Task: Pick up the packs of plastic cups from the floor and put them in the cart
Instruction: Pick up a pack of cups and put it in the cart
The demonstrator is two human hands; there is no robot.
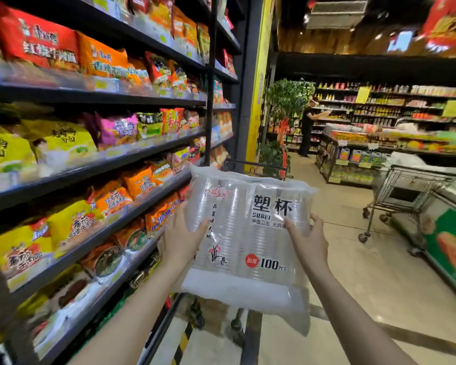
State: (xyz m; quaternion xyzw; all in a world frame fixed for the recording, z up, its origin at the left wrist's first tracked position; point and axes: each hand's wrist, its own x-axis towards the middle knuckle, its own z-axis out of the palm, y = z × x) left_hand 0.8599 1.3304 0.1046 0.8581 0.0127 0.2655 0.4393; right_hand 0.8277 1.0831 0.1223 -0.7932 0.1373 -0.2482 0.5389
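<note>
Both hands grip the pack of cups (245,233): left hand (181,241) on its left edge, right hand (309,239) on its right; cart (256,167) just behind the pack.

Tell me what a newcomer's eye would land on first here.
The clear plastic pack of stacked cups held up mid-frame, the left hand and right hand gripping its sides. Then the dark shelves of bright noodle packets along the left, and the empty wire shopping cart at right.
</note>
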